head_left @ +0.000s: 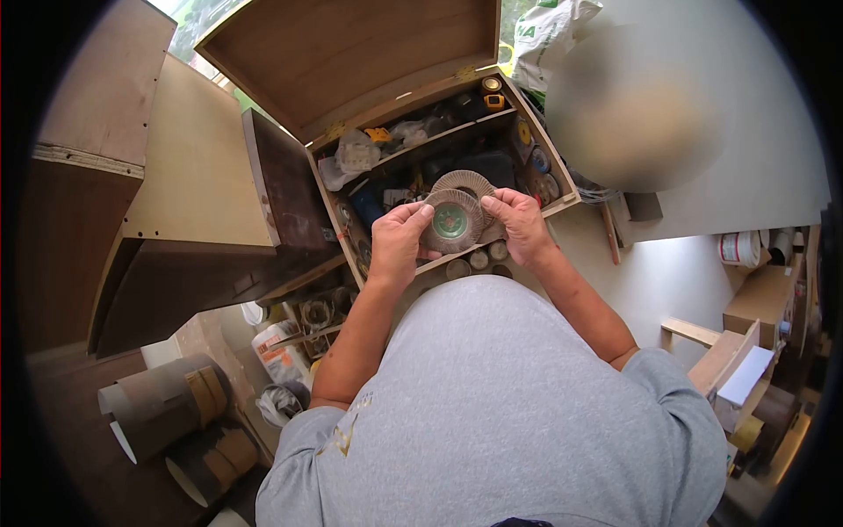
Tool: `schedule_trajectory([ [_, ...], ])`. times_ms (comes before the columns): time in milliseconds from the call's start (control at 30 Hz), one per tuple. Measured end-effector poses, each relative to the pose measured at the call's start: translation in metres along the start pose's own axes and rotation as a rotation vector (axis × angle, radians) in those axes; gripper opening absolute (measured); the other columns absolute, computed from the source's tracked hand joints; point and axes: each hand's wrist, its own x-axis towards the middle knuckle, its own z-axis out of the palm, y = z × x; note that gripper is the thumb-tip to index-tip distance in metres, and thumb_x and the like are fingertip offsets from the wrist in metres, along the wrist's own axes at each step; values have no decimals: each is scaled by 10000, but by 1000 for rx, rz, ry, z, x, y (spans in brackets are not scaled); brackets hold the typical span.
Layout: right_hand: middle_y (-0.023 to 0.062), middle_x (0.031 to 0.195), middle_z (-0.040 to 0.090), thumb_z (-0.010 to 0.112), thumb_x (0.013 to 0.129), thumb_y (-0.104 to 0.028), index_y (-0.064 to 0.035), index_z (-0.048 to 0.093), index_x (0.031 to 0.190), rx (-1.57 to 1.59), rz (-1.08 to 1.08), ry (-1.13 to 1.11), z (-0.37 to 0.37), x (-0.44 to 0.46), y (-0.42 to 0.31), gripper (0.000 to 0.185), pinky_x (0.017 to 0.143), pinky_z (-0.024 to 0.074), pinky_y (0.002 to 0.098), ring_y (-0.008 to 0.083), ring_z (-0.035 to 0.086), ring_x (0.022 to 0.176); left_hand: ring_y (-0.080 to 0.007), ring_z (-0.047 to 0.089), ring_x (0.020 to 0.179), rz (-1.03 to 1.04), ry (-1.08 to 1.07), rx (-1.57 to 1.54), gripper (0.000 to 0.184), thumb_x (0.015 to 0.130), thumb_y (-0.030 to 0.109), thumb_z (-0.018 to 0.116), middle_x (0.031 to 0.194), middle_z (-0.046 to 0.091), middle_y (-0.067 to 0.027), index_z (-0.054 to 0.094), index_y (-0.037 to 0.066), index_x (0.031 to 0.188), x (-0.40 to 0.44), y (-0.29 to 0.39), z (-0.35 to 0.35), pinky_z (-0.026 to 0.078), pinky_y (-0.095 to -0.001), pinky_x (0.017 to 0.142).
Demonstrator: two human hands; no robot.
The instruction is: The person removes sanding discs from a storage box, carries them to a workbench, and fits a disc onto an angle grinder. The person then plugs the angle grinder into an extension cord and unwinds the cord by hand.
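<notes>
"Both full?"
"Yes: the left hand (399,239) pinches the green-centred disc (450,220), the right hand (522,230) the brown disc (465,182) overlapping behind, above an open wooden case (562,204)."
"Risk?"
"A slack fingertip grip could drop one inside."
"Around?"
"Grey worktop (755,180) right, wooden cabinets (189,149) left."

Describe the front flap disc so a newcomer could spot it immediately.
Find the open wooden box. Seen over it, between the left hand and right hand, the front flap disc overlaps a rear flap disc. It alone shows a green centre; the rear one's middle is covered.
</notes>
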Motion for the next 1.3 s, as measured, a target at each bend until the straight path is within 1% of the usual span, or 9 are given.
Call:
schedule_trajectory([
  [233,58,911,695,693,963,-137,15,682,1038,19,10,25,-3,-4,6,169,637,617,306,118,658,751,-158,708,772,-9,-51,-12,281,1012,100,546,1033,714,-107,640,-62,1221,-2,-5,-1,624,-295,591],
  [333,51,994,719,684,974,-126,2,672,1090,35,45,-20,-9,-5,7,173,814,550,266,103,665,881,-162,714,797,-2,-65,-19,296,987,35,532,1069,710,-117,623,-77,1246,-4,-5,-1,634,-296,608],
  [467,49,992,718,681,975,-122,-1,673,1090,16,35,-21,-12,-4,10,167,817,550,268,101,665,879,-163,717,829,21,-109,-39,324,964,17,579,1083,707,-125,603,-72,1274,-4,-9,-4,642,-297,607],
  [567,46,948,704,657,984,-116,9,677,1082,-25,43,-38,-7,-7,7,161,726,578,266,105,662,806,-160,712,831,12,-79,-12,343,955,29,614,1071,705,-113,594,-65,1284,-7,-9,-3,629,-290,594],
  [667,45,971,703,641,993,-123,30,671,1132,-101,21,-129,-7,-8,10,209,744,567,244,90,656,818,-148,703,829,-37,-13,41,286,963,90,666,1042,705,-98,607,-40,1210,-8,-8,-4,603,-280,583],
  [767,39,1044,709,610,985,-80,46,655,1213,-114,41,-217,-2,-14,6,265,840,528,225,69,643,899,-157,704,847,-20,9,34,242,971,123,680,1037,708,-102,610,-16,1156,-3,-18,-11,609,-301,646],
  [900,47,1189,687,531,940,26,48,599,1343,-104,60,-258,-9,-14,4,409,954,499,246,79,625,1037,-179,706,881,48,-6,-259,211,976,125,677,1037,711,-109,610,1,1133,4,-24,-19,605,-335,776],
  [1067,79,1328,621,520,933,49,31,449,1495,-160,-171,-159,-9,-12,0,567,993,494,261,93,607,1124,-210,697,951,93,-2,-428,188,999,114,636,1066,707,-119,606,-16,1131,16,-19,-43,588,-384,873],
  [1300,52,1175,693,594,983,-41,34,512,1426,-92,-21,-154,-14,-11,4,456,787,544,183,49,656,939,-216,695,960,38,-1,-469,179,998,117,634,1076,705,-123,602,-15,1115,17,-26,-49,585,-392,884],
])
